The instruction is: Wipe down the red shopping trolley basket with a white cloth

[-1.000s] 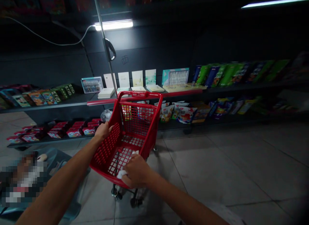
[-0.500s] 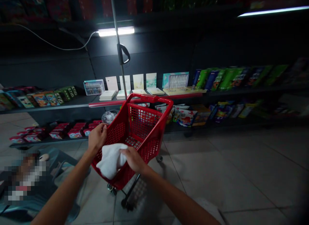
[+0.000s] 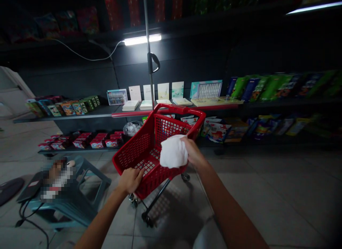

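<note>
A small red plastic shopping cart [image 3: 139, 152] on wheels stands on the tiled floor in front of me, tilted a little to the right. My left hand [image 3: 130, 179] is closed on the cart's near rim. My right hand [image 3: 192, 152] grips a bunched white cloth [image 3: 173, 151] and presses it against the cart's right rim. The basket looks empty inside.
Dark store shelves [image 3: 80, 115] with boxed goods and cards run along the back under a strip light [image 3: 142, 39]. A metal pole [image 3: 148, 49] rises behind the cart. A teal plastic stool [image 3: 80, 192] with items on it and a cable sit at the left.
The cart has swung round to the right. My left hand slid from the left rim to the near rim. My right hand carried the cloth from the near edge to the right rim.
</note>
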Motion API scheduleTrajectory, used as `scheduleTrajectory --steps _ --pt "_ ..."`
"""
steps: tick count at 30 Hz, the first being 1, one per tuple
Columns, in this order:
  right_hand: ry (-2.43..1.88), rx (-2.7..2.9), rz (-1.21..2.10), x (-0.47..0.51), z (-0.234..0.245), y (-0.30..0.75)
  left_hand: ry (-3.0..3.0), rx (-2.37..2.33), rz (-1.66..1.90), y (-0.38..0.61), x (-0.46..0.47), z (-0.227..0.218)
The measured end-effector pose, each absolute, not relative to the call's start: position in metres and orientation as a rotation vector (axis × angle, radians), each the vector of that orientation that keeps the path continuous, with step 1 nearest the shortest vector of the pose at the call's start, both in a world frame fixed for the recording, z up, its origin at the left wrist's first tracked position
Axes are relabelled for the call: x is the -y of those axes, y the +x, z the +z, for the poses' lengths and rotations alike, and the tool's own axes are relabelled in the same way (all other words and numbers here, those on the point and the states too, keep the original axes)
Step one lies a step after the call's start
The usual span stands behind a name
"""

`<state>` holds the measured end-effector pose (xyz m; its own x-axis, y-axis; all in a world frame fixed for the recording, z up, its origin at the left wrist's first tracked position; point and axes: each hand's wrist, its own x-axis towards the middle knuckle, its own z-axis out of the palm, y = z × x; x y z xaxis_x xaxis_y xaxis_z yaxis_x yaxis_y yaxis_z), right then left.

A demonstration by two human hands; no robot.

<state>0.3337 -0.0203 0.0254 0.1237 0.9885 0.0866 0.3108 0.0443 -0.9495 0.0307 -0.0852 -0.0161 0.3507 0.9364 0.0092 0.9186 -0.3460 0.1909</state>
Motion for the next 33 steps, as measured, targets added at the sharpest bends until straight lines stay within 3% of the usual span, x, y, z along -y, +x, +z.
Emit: scheduleTrajectory --steps 4,8,15,22,26,33 --pt "-1.433 0.842 0.238 0.030 0.037 0.375 2.506 -1.659 0.207 0.022 0.079 -0.020" --pt "-1.345 1.208 -0.283 0.036 0.029 0.376 2.536 -1.532 0.216 0.019 0.072 -0.022" --pt "-1.439 1.900 -0.243 0.033 -0.014 0.282 2.521 -1.620 0.223 0.029 0.052 -0.022" --pt "-1.154 2.170 -0.041 0.087 -0.029 0.192 2.582 -1.634 0.258 0.018 0.041 -0.036" --pt "-1.063 2.259 -0.053 0.084 -0.022 0.206 2.529 -1.537 0.336 0.011 0.045 -0.035" --pt "-1.318 2.085 -0.216 0.039 -0.008 0.297 2.452 -1.430 0.482 0.013 0.051 -0.036"
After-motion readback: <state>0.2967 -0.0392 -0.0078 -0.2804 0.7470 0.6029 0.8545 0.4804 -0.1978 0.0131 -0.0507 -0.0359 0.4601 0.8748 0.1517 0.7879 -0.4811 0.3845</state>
